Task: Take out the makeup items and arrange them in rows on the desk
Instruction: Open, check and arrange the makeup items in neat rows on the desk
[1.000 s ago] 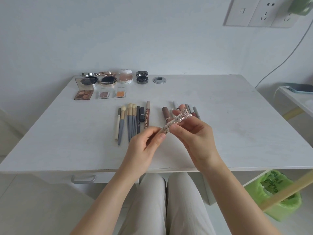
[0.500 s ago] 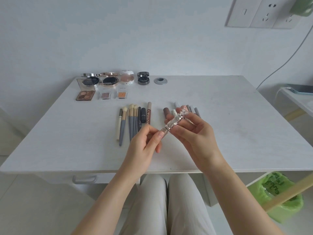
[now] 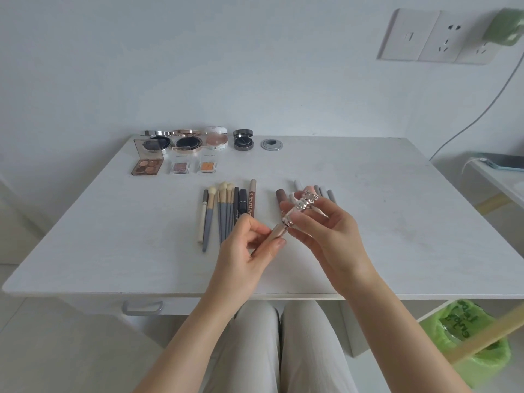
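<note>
Currently ornate silver-capped rose-gold lip tube [image 3: 295, 215] pinched between left hand [image 3: 243, 251] and right hand [image 3: 326, 231]; if dropped, grey pencil row [image 3: 323, 191] near counter [image 3: 397, 222] centre could be scattered.

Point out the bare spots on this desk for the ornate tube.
Bare: the desk's right half beyond the grey pencils; the left front, beside the brushes; the strip near the grommet. Crowded: the back-left compacts and palettes.

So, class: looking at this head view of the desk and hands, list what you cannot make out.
- Row of grey sticks: lower ends hidden behind the right hand.
- Ornate lipstick: lower end covered by the left hand.
- Labels on the two small eyeshadow pots: too small to read.
- Phone: cut off by the right edge.
</note>
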